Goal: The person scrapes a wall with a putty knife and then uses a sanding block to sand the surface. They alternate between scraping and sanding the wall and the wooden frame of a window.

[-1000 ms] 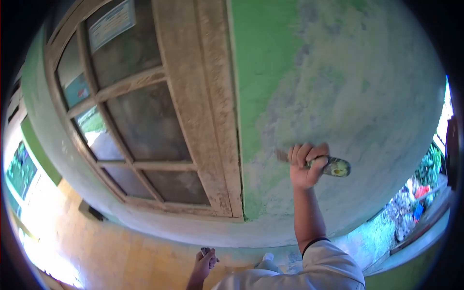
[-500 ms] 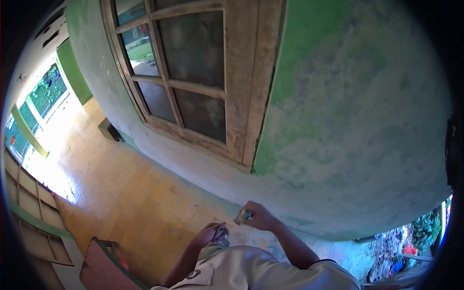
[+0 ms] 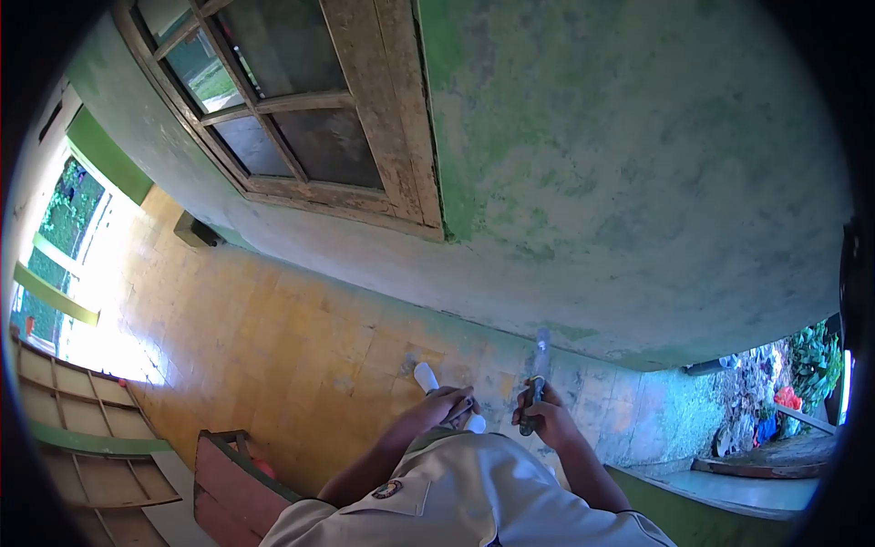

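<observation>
My right hand (image 3: pixel 552 421), low in the view to the right of centre, is closed round the handle of a dark-handled tool with a pale flat blade (image 3: pixel 543 343). Its blade points up, toward the foot of the wall. My left hand (image 3: pixel 439 408) is in front of my shirt with its fingers curled together. A small dark shape shows at those fingertips, and I cannot tell what it is. White rounded shapes (image 3: pixel 425 376) show just beyond and beside my left hand, lower down over the floor.
A worn green and white wall (image 3: pixel 592 201) rises ahead, with a wooden window frame (image 3: pixel 392 146) at upper left. Yellowish tiles (image 3: pixel 292 356) cover the floor. A pinkish wooden piece (image 3: pixel 228 483) stands at lower left. A green ledge (image 3: pixel 711 510) is at lower right.
My view has shifted right and down. My right hand has lowered, and its tool now shows with the blade upward. My left hand has moved slightly right and up in the view.
</observation>
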### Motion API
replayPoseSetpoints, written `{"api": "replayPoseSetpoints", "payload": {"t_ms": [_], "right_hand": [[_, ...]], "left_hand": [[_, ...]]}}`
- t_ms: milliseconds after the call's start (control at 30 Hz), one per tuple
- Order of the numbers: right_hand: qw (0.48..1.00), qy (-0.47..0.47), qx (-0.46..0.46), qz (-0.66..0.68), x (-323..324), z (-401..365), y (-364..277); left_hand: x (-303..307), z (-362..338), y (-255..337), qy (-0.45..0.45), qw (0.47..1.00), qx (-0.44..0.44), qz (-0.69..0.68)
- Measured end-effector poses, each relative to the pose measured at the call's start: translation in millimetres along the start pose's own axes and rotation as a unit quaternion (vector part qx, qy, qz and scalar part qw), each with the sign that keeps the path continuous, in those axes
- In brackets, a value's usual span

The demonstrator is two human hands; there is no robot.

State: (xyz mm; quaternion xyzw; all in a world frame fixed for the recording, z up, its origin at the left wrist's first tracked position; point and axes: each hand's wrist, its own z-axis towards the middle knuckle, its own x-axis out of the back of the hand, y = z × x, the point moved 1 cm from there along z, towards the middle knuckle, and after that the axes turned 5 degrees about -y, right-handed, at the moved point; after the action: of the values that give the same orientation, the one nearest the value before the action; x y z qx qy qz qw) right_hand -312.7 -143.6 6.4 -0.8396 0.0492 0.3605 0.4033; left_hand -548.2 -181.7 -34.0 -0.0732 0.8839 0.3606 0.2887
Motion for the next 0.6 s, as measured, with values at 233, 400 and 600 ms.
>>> {"api": "replayPoseSetpoints", "payload": {"t_ms": [233, 400, 600], "right_hand": [[0.97, 0.044, -0.005, -0.239, -2, 16, 28], [0.975, 0.063, 0.045, -0.208, 10, 56, 29], [0.967, 0.149, 0.113, -0.175, -9, 139, 4]], "left_hand": [[15, 9, 26, 0.04, 0.994, -0.042, 0.097], [36, 19, 74, 0.015, 0.994, -0.043, 0.101], [77, 27, 157, 0.001, 0.989, -0.073, 0.127]]}}
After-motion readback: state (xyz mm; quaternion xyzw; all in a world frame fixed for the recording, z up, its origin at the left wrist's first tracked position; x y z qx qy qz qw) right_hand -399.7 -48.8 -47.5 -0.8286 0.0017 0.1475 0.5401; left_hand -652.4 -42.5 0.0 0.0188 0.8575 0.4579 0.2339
